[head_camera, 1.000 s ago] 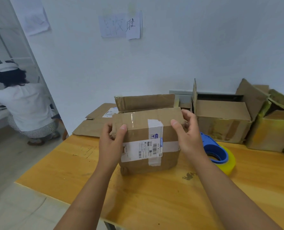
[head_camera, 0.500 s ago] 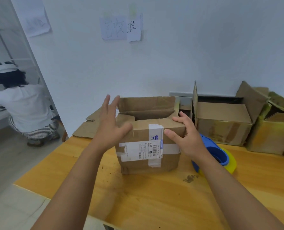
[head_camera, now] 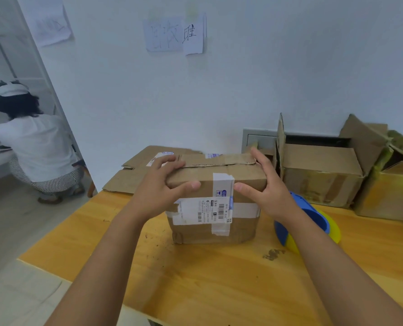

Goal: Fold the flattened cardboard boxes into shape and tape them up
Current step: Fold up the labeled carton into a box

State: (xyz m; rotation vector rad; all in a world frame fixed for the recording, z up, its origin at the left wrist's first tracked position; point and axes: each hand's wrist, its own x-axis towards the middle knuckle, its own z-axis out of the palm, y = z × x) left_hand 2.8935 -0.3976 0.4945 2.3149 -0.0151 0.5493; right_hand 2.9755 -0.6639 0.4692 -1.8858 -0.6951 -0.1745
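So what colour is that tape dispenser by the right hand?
The tape dispenser is blue, holding a yellow roll, seen in the head view.

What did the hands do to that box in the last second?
The box's top flaps, open half a second ago, are now folded shut. The left hand came down from above onto the top left edge; the right hand presses the right end. The box, tape roll and table stayed put.

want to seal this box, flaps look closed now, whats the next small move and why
Probably keep the left hand pressing the flaps and send the right hand to the tape dispenser just beside it. The top flaps of the box meet at a seam with no tape over it, so they could spring open if released.
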